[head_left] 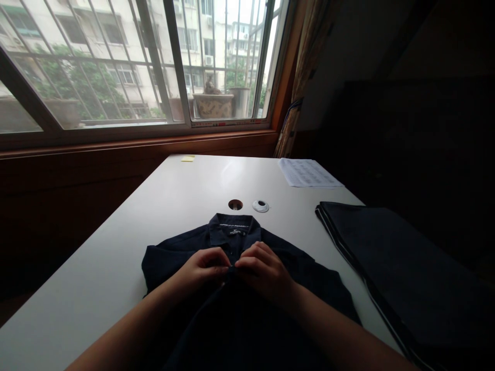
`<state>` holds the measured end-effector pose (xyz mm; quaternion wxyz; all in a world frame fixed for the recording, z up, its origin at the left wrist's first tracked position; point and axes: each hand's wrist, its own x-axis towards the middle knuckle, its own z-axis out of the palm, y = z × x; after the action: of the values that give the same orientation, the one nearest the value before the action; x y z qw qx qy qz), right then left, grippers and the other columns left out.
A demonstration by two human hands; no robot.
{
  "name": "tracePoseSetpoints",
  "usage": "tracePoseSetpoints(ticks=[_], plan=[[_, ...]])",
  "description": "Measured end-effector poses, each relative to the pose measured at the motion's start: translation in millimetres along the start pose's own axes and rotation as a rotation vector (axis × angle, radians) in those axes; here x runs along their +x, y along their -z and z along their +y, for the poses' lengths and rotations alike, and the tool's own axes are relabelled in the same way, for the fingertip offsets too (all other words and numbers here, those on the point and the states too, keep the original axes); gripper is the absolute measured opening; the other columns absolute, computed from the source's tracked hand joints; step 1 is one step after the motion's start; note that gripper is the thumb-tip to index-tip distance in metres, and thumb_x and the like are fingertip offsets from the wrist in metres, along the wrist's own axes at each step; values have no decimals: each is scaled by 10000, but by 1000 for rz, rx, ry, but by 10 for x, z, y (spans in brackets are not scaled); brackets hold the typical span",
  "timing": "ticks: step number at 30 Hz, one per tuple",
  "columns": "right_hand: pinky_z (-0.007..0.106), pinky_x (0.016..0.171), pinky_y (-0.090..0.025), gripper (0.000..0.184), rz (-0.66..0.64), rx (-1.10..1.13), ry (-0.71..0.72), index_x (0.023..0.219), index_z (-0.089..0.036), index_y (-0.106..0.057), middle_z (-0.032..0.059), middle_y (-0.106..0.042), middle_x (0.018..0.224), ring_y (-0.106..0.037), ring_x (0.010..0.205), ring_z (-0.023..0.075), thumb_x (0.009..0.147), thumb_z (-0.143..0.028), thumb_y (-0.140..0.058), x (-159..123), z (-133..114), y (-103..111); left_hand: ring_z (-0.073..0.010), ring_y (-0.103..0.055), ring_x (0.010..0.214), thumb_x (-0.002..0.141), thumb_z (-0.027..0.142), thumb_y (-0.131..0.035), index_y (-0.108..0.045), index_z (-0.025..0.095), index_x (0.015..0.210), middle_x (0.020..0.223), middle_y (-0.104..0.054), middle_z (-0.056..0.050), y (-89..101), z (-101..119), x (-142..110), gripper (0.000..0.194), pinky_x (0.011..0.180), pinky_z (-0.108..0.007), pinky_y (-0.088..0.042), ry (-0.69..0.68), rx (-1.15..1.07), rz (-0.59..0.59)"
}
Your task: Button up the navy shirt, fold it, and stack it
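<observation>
A dark navy collared shirt (181, 240) lies face up on the white table, its collar pointing away from me. Both my hands meet at its front opening, just below the collar. My left hand (207, 265) pinches the placket edge from the left. From the right, my right hand (265, 268) pinches the same strip, with its fingertips close to the left ones. A small button seems to sit between the fingertips, but the dim light hides the detail. Another small button shows above them on the placket.
On the right of the white table (96, 263) lies a folded dark cloth (371, 242). Printed sheets (309, 173) rest at the far right corner, a yellow sticky note (188, 158) at the far left. Beyond the collar are a round cable hole (235, 205) and its cap (260, 206). A barred window stands behind.
</observation>
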<state>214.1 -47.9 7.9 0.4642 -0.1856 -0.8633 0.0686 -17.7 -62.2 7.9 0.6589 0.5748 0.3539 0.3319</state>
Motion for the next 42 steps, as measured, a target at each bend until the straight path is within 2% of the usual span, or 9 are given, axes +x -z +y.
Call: tracePoseSetpoints(ticks=[10, 16, 24, 37, 39, 42], plan=[[341, 720, -488, 101, 10, -12, -42, 1029, -209, -667, 32, -681, 827, -606, 734, 169, 931, -192, -649, -9, -36, -29, -134, -591, 663, 827, 385, -769, -663, 122, 866, 736, -633, -15, -12, 16, -10, 287, 627, -233, -450, -49, 5, 1], [343, 706, -485, 91, 30, -21, -60, 1009, -211, -673, 33, -673, 813, -589, 726, 172, 923, -184, -663, -16, -63, -44, -144, -597, 663, 866, 431, -718, -639, 120, 881, 755, -622, -32, -20, -10, -13, 321, 623, -242, -456, -128, 56, -4], [346, 694, -479, 57, 44, -47, -67, 960, -208, -672, 27, -653, 775, -569, 700, 170, 918, -175, -652, -16, -104, -43, -143, -574, 679, 926, 420, -637, -610, 128, 872, 797, -614, -53, -29, -17, -41, 299, 626, -246, -443, -223, 209, 29], [335, 660, -458, 71, 60, -39, -67, 930, -200, -673, 20, -638, 736, -544, 671, 164, 889, -143, -670, 8, -129, -44, -153, -584, 704, 899, 335, -661, -619, 140, 821, 811, -638, -63, -17, -11, -24, 214, 643, -255, -453, -319, 444, 105], [337, 664, -459, 59, 60, -39, -69, 923, -198, -672, 22, -640, 740, -548, 672, 165, 894, -147, -661, 21, -131, -36, -145, -580, 695, 896, 301, -660, -631, 142, 847, 802, -630, -53, -26, -6, -29, 170, 633, -247, -449, -323, 488, 117], [339, 669, -455, 44, 50, -41, -91, 915, -196, -677, 26, -642, 747, -555, 678, 168, 900, -159, -657, 23, -135, -41, -138, -599, 692, 919, 266, -629, -608, 153, 1003, 836, -631, -45, -39, 9, -58, 142, 625, -234, -465, -294, 447, 91]])
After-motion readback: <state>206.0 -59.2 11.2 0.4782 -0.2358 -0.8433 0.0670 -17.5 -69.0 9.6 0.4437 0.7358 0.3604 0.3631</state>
